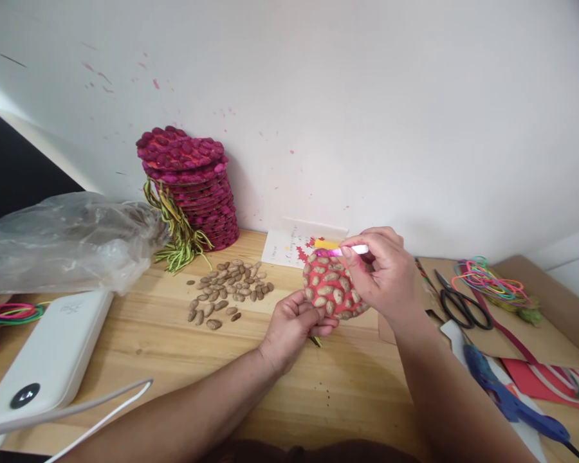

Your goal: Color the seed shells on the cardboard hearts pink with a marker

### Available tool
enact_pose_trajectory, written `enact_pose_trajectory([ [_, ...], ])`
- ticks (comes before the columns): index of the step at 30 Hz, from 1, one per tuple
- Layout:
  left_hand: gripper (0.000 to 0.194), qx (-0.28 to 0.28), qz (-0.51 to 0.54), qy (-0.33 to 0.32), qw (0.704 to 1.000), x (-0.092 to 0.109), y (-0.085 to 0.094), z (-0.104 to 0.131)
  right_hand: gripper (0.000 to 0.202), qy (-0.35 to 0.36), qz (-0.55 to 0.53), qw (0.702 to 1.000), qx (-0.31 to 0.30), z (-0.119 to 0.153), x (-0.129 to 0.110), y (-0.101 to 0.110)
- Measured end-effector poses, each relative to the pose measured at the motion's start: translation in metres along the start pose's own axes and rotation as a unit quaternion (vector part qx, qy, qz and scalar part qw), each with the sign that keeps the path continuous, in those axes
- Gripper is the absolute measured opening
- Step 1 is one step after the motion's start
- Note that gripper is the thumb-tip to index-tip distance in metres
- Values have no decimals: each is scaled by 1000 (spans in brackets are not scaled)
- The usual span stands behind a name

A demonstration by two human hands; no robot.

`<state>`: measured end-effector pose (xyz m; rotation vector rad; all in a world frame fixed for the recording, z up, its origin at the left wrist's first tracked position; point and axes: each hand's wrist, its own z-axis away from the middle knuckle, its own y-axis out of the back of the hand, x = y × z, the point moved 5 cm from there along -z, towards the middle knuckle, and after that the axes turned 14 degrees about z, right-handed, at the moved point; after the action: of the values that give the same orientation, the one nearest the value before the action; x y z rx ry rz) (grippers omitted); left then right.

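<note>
My left hand [296,326] is closed on the lower left edge of a round red disc [340,278], tilted up above the table. Tan, seed-like pieces cover its face, and a little magenta shows along its top edge. Pinched in my right hand [383,270] is a slim white marker-like stick [358,249] with a magenta end, touching the disc's upper edge. Just behind lies a small yellow piece [325,244], whose kind I cannot make out. Loose brown seeds [236,283] are scattered on the table left of the disc.
A tall magenta stack of seed-covered discs [197,193] with a green tassel [178,238] stands by the wall. To the left are a plastic bag [72,238] and a white power bank [53,354]. Scissors [463,308], coloured cords [489,280] and a blue glue gun [511,399] lie right.
</note>
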<state>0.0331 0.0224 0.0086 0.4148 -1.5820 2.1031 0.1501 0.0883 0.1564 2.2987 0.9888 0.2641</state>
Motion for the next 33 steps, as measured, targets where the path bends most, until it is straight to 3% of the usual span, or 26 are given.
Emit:
enact_pose_trajectory([
  [33,56,23,-4,-20,1000,1,4,0,9,-65,-61,996,-11,0,16,0],
])
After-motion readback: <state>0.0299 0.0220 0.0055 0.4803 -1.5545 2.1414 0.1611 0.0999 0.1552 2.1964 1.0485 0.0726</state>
